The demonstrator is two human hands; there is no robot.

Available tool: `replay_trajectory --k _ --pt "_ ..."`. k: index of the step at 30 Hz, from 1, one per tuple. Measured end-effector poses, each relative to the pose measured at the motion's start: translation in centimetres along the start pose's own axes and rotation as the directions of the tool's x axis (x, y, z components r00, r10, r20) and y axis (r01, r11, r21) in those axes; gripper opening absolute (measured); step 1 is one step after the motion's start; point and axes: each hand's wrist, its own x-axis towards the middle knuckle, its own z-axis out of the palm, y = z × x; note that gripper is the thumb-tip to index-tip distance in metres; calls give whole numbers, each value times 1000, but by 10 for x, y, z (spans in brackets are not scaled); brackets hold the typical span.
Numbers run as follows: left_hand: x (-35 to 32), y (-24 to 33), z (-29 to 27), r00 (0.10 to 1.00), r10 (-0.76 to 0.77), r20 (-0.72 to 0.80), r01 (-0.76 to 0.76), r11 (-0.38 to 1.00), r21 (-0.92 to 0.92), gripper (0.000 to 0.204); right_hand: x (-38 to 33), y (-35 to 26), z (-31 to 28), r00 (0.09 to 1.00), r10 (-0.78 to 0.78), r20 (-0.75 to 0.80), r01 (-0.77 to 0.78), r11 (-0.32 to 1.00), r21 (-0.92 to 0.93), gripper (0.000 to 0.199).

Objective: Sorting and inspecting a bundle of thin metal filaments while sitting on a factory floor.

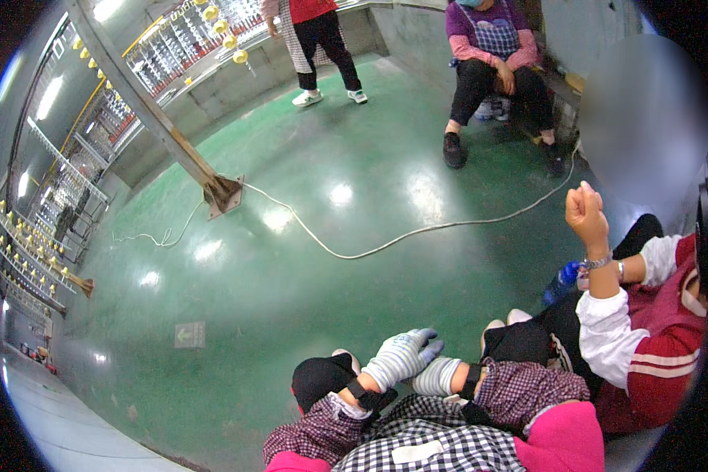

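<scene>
My left hand point(402, 359) wears a pale knitted glove with grey fingertips. It reaches across toward my right, above my lap, with its fingers loosely bent and partly apart, and no object shows in it. Just beside and partly beneath it is my right hand point(436, 376), in a similar striped glove. Its fingers are hidden behind the left hand, so their pose is unclear. Black bands point(470, 381) circle both wrists. Beneath my forearms lies a black-and-white checked apron point(440, 436), between dark checked sleeves.
A person in a maroon top point(645, 346) sits close on my right, one fist point(587, 212) raised. A blue-tinted bottle point(562, 283) is near them. Across the green floor point(315, 299) runs a white cable point(401, 236). Ahead are a steel post point(153, 110), a seated person point(488, 55) and a standing person point(322, 39).
</scene>
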Motion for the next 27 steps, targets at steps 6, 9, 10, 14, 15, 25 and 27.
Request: replay_trajectory --k 6,9,10,14,15,25,27 --pt "-4 8 -5 999 -24 45 24 1000 -2 45 17 19 33 996 -20 -89 27 997 75 42" --pt "2 5 3 999 25 30 -25 1000 7 45 9 12 23 999 20 -35 -23 997 -77 40" --pt "4 2 5 999 44 -7 -44 999 3 44 11 16 24 991 -36 -130 27 997 -69 38" --pt "-4 -3 -4 997 30 -77 -33 999 -34 41 20 2 11 982 -130 -140 86 955 -285 34" --pt "-4 -10 -3 996 29 -84 -32 999 -24 41 2 -18 -14 987 -156 -40 122 886 -448 33" --pt "3 4 2 997 57 -52 -60 996 -61 37 -39 -31 -40 997 -80 -6 73 929 -363 36" --pt "4 5 3 994 84 -65 -88 994 -62 36 2 -3 -1 982 -144 -125 92 932 -351 35"
